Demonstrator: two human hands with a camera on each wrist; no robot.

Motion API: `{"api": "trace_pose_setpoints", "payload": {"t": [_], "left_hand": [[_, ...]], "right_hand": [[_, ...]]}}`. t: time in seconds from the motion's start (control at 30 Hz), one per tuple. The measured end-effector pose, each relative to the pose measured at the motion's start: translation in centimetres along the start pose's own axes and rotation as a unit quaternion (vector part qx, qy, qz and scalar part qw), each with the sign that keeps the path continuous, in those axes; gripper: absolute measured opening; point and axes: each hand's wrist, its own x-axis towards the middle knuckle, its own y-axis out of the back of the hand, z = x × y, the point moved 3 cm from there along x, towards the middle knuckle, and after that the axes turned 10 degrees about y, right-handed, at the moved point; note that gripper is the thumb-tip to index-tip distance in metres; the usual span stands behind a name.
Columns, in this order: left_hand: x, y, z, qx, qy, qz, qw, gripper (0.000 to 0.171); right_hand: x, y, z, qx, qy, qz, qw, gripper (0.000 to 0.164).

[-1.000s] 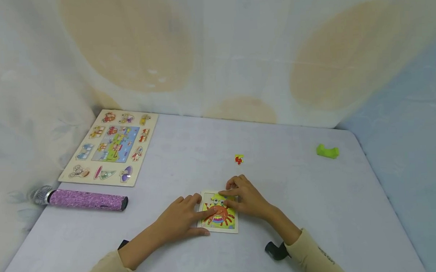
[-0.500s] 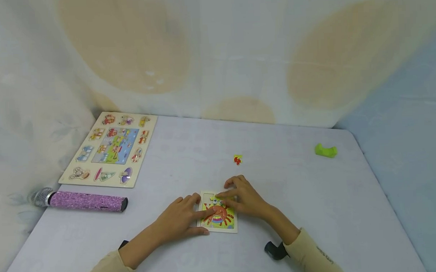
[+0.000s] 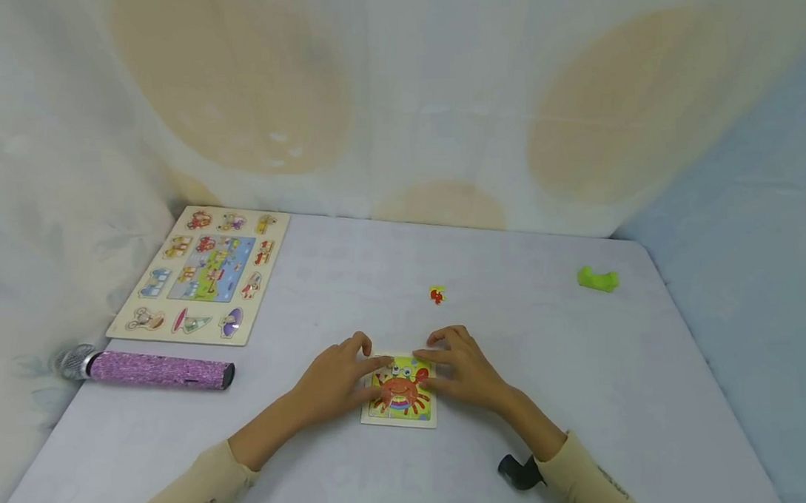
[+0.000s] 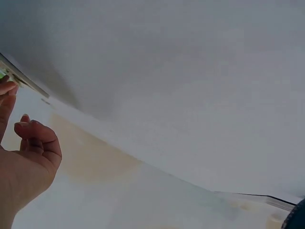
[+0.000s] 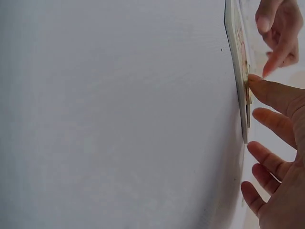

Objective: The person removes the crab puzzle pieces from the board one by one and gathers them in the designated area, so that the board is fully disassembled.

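Observation:
A small crab jigsaw puzzle [image 3: 404, 423] in a pale tray lies between both hands in the head view. My left hand [image 3: 334, 380] reaches in from the left, index finger and thumb extended over the tray's upper left. Its other fingers are curled, as the left wrist view shows. My right hand [image 3: 467, 371] sits at the upper right, thumb and index finger spread on either side of the piece with the red claw [image 3: 421, 374]. In the right wrist view its thumb touches a slightly raised piece [image 5: 249, 98]. The upper left corner is hidden under my left index finger.
A loose red-and-yellow puzzle piece [image 3: 437, 295] lies beyond the tray. At the left are a large wooden picture board [image 3: 242, 332] and a purple glittery microphone [image 3: 160, 369]. A green curved block [image 3: 598, 279] sits far right; a black object [image 3: 519, 472] is by the right sleeve.
My left index finger has lifted off the crab's middle and moved up to the upper left. My right hand has shifted slightly right, uncovering the red claw. The eyes piece now lines up with the picture.

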Motion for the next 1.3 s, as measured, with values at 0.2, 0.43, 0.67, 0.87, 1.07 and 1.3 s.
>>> {"api": "trace_pose_setpoints", "payload": {"t": [0.2, 0.43, 0.67, 0.87, 1.07, 1.3], "left_hand": [[2.2, -0.5, -1.1, -0.054, 0.035, -0.03, 0.9975, 0.039], [3.4, -0.6, -1.7, -0.093, 0.035, -0.061, 0.9932, 0.038], [3.8, -0.5, -1.8, -0.088, 0.014, -0.067, 0.9937, 0.036], [4.1, -0.3, -1.6, -0.076, -0.01, -0.053, 0.9957, 0.031], [4.6, 0.1, -1.3, -0.05, -0.043, -0.026, 0.9975, 0.026], [5.0, 0.8, -1.2, -0.033, -0.033, -0.032, 0.9984, 0.026]], "right_hand": [[-0.5, -0.3, 0.4, 0.01, 0.001, 0.005, 1.0, 0.041], [-0.8, -0.5, 0.7, 0.016, 0.022, 0.03, 0.999, 0.037], [-0.8, -0.8, 1.0, 0.029, 0.033, 0.035, 0.998, 0.036], [-0.7, -0.6, 1.0, 0.034, 0.014, 0.028, 0.999, 0.035], [-0.7, -0.6, 0.9, 0.021, 0.009, 0.021, 1.0, 0.036], [-1.0, -0.4, 1.0, 0.017, -0.002, 0.016, 1.0, 0.036]]}}
